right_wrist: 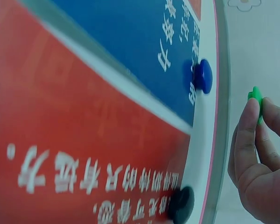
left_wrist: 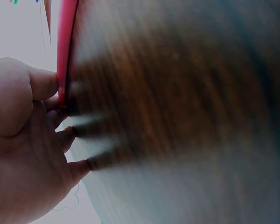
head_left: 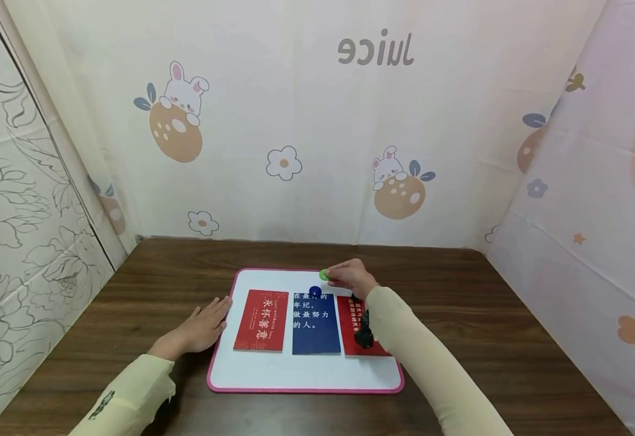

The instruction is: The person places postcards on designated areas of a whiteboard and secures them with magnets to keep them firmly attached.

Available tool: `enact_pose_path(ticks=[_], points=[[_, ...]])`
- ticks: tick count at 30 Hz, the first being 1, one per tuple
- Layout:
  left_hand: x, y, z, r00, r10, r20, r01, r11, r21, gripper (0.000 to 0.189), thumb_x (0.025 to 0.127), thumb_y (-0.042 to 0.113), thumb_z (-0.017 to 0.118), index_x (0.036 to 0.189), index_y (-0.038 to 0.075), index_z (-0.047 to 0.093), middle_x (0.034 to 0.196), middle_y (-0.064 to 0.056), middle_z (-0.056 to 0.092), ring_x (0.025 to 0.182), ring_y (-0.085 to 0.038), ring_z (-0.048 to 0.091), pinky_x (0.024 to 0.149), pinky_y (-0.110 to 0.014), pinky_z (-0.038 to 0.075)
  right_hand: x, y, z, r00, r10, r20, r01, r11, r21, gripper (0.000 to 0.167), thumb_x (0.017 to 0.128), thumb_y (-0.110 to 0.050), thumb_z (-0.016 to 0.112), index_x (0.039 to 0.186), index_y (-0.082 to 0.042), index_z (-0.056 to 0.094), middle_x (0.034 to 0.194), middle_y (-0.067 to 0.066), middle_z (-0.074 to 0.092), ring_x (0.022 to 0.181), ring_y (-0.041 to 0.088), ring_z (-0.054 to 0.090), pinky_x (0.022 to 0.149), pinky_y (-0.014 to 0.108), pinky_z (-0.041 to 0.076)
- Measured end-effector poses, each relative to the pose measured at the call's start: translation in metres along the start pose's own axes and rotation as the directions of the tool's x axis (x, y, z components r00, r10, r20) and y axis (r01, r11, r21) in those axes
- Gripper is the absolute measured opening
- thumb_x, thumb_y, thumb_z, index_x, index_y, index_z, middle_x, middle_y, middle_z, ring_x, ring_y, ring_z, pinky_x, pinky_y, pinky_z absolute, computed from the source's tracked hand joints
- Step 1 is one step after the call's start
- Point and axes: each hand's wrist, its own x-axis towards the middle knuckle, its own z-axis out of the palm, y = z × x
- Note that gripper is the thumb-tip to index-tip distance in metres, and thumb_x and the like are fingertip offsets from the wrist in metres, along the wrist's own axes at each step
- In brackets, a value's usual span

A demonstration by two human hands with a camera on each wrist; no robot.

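Note:
A whiteboard with a pink rim lies on the table. Between thumb and fingers, my right hand pinches a green round magnet over the board's far edge. A blue magnet sits at the top of the blue card in the middle, and a black magnet at the top of the right red card. The left red card shows no magnet on it. My left hand rests flat at the board's left edge, its thumb touching the pink rim.
Dark wood table surrounds the board on all sides. A patterned curtain hangs behind the table's far edge, with more printed cloth at the left and right. My right sleeve covers part of the board's right side.

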Motion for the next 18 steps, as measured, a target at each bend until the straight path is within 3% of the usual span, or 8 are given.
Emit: enact_pose_path(ticks=[18], points=[[-0.002,0.001,-0.001,1.0,-0.007,-0.003,0.007,1.0,-0.014,0.056,0.098,0.013,0.047,0.147,-0.006,0.027,0.151,-0.027,0.024,0.139,-0.046,0.014,0.105,-0.068,0.008,-0.001,-0.007,0.037,0.998,-0.017,0.062,0.019,0.999,-0.027,0.02,0.088,-0.01,0.07,0.102,0.004,0.07,0.094,0.014,0.069,0.075,0.019,0.066,0.081,0.032,0.053]])
